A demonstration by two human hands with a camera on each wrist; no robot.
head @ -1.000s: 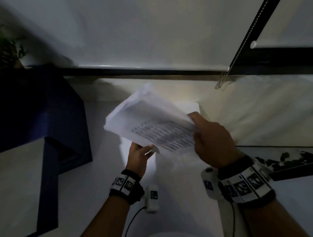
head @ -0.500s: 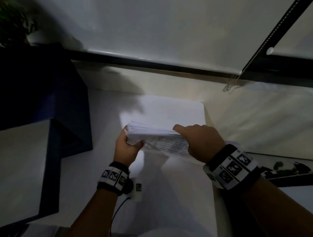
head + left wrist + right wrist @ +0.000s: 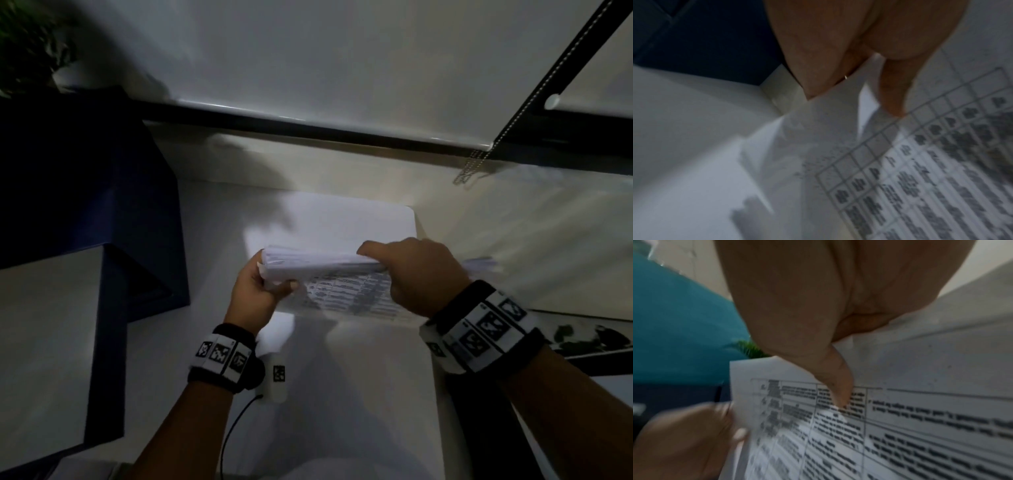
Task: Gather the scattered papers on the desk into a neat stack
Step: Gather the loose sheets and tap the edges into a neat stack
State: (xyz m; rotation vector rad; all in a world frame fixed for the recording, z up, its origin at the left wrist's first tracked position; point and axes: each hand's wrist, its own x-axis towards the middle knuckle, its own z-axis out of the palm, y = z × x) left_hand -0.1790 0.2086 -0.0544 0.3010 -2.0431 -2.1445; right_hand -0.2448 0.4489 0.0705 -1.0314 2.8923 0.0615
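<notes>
A stack of printed papers (image 3: 325,270) stands on its long edge above the white desk (image 3: 342,394), its table-printed face toward me. My left hand (image 3: 255,294) grips the stack's left end, thumb on the front sheet. My right hand (image 3: 414,274) grips the right end from above. In the left wrist view the papers (image 3: 920,178) show a printed grid under my thumb (image 3: 894,91). In the right wrist view my thumb (image 3: 836,386) presses the front sheet of the papers (image 3: 900,426), and my left hand (image 3: 684,438) holds the far edge.
A dark blue box-shaped object (image 3: 89,205) stands at the left, with a plant (image 3: 27,44) behind it. A roller blind (image 3: 342,61) with a bead chain (image 3: 479,161) hangs at the back. A dark patterned item (image 3: 589,339) lies at the right.
The papers, held tilted and fanned a second ago, have been brought down and upright onto their edge. Both hands moved lower and closer to the desk, still holding the two ends.
</notes>
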